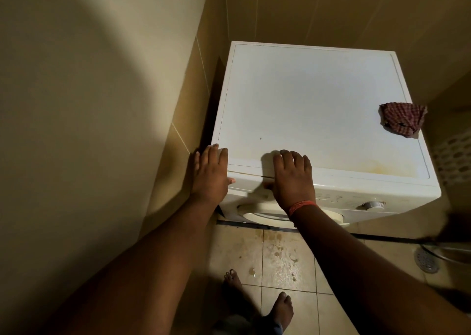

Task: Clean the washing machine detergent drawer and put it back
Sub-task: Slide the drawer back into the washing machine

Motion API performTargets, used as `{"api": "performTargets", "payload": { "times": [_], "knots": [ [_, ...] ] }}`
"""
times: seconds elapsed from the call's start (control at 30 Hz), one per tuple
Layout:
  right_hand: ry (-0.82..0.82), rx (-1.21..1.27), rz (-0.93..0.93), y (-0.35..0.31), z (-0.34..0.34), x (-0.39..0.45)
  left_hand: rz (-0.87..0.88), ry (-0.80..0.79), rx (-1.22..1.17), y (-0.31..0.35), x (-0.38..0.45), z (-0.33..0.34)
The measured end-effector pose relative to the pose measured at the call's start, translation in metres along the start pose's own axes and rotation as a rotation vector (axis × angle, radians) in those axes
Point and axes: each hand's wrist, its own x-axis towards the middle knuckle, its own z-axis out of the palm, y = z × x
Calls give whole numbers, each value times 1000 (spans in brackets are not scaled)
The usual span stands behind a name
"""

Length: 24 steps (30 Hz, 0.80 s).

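A white front-loading washing machine [318, 100] stands in a tiled corner. Its detergent drawer [251, 180] sits in the front panel's upper left, its front showing between my two hands. My left hand [210, 174] rests on the machine's front left corner, fingers straight on the top and thumb on the drawer front. My right hand [293, 176] lies flat over the top's front edge, thumb down at the drawer's right end. A crumpled red checked cloth [402, 122] lies on the machine's right edge.
A beige wall closes in on the left, tiled walls behind. The round door [265, 216] and a dial [373, 204] show on the front. Stained floor tiles [283, 258], my bare feet and a floor drain [425, 259] lie below. A perforated basket [453, 156] stands at right.
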Motion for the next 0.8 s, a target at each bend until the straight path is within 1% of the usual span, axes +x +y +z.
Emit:
{"api": "performTargets", "payload": {
  "times": [0.13,0.23,0.3,0.33,0.37,0.4,0.43,0.47,0.53,0.57,0.6,0.63,0.67,0.8],
  "knots": [
    [1,10,23,1,4,2,-57,17,-37,2,2,0],
    [14,67,26,-1,3,-1,-61,25,-102,1,2,3],
    [72,111,70,-6,1,-8,-93,60,-197,0,-3,9],
    [113,166,99,-12,1,-15,-144,98,-278,1,-7,9],
    [132,283,149,-21,-3,-22,-238,134,-390,4,-11,12],
    [105,489,235,-31,-5,-31,-377,163,-551,9,-15,11],
    [50,756,384,-41,-3,-37,-557,169,-749,15,-16,15],
    [-27,1032,585,-50,0,-41,-742,151,-982,21,-16,19],
    [-187,1513,994,-61,9,-42,-1067,23,-1463,30,-14,25],
    [-241,1706,1133,-62,13,-39,-1168,-81,-1655,31,-13,31],
    [-270,1866,1214,-61,16,-36,-1198,-166,-1783,32,-12,33],
    [-276,1970,1261,-60,19,-31,-1174,-204,-1850,33,-11,34],
    [-279,2030,1283,-58,20,-28,-1139,-208,-1869,33,-9,35],
    [-310,2084,1279,-58,25,-22,-1092,-256,-1923,39,-5,35]
  ]
}}
